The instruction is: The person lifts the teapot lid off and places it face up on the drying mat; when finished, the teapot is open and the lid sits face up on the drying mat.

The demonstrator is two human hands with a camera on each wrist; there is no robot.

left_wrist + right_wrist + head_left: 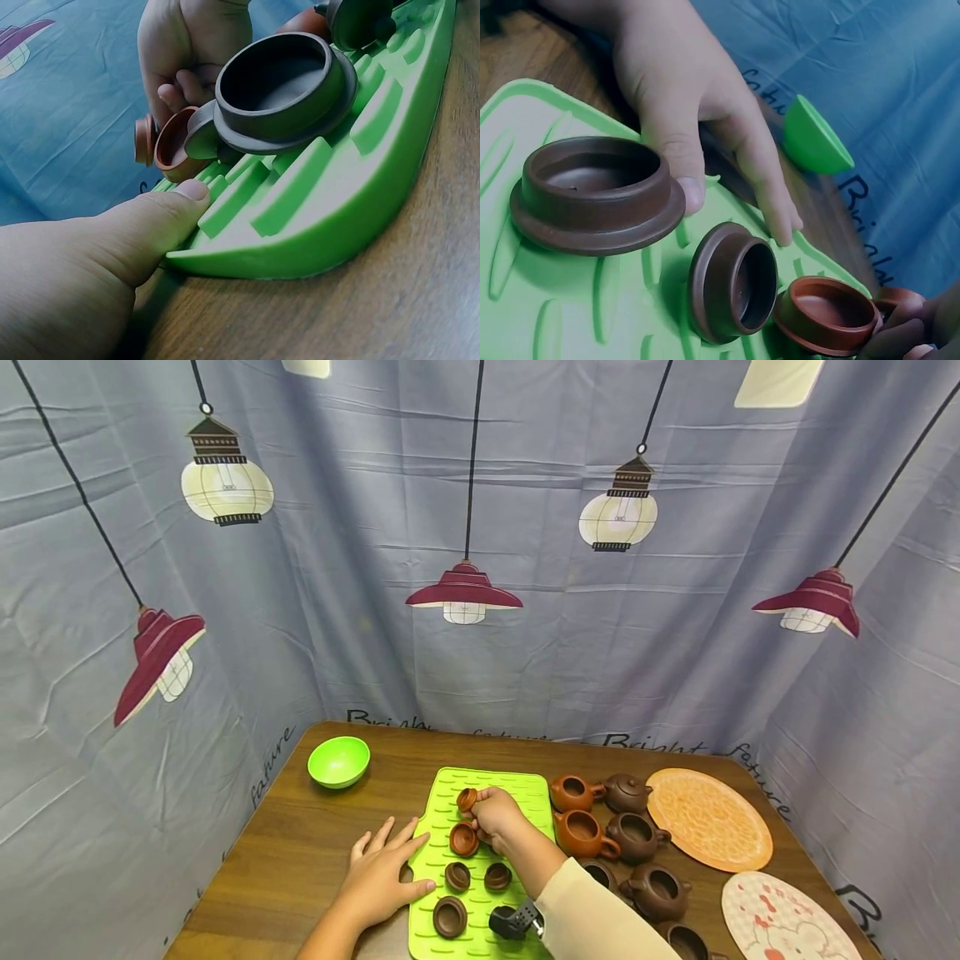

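Note:
My right hand [498, 817] pinches a small reddish-brown teapot lid [467, 799] over the far part of the green ridged mat [517, 781]. Just nearer lies another reddish lid [464, 839], hollow side up. Dark brown lids, one of them a larger lid [450, 917], lie on the mat closer to me. With fingers spread, my left hand [382, 877] rests at the mat's left edge. In the left wrist view its thumb [191, 191] lies on the mat's rim, beside a dark lid [285, 90].
Right of the mat stand several lidless teapots, reddish ones such as this teapot [581, 833] and dark ones. One dark teapot [627, 793] at the back wears its lid. Beyond them lie an orange round mat [708, 818] and a patterned round mat [787, 918]. A green bowl [339, 762] sits back left.

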